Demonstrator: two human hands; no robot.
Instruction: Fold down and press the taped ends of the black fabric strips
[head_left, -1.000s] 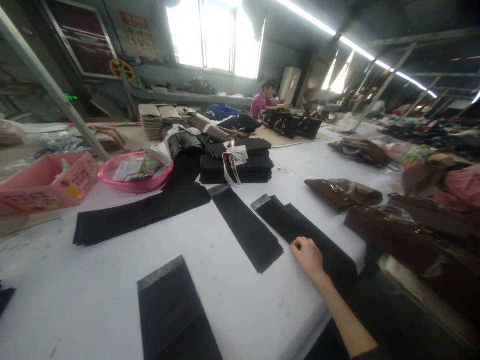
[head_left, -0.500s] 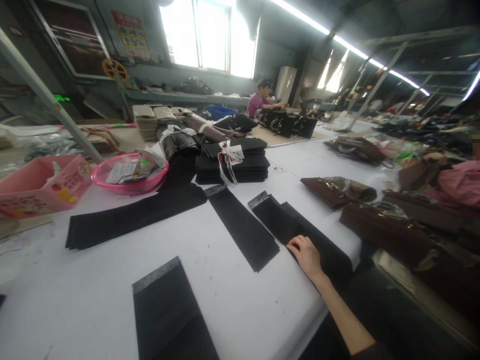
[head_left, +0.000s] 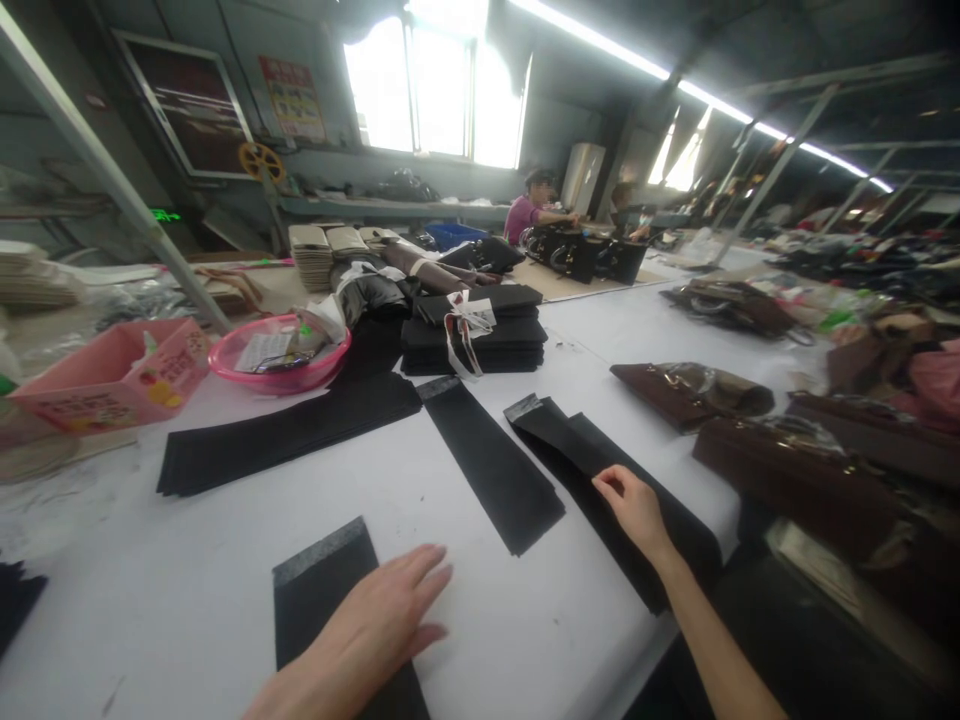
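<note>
My right hand (head_left: 630, 505) pinches the edge of a black fabric strip (head_left: 551, 435), which is lifted a little off the black pieces under it at the table's right side. That strip has a grey band at its far end. My left hand (head_left: 386, 610) is open, fingers apart, above a black piece (head_left: 319, 585) with a grey end band near the front. Between the hands, farther off, lies another black strip pile (head_left: 491, 465) with a grey end. A long black stack (head_left: 289, 435) lies left of it.
Bundled black panels (head_left: 480, 345) tied with a white strip stand at the back. A pink basin (head_left: 281, 375) and a pink box (head_left: 112, 385) sit on the left. Brown handbags (head_left: 787, 480) line the right. A person in purple (head_left: 521, 215) works beyond on the white table (head_left: 187, 590).
My left hand has come into view over the front black piece. My right hand has raised the edge of the strip from the pile. The view has shifted slightly.
</note>
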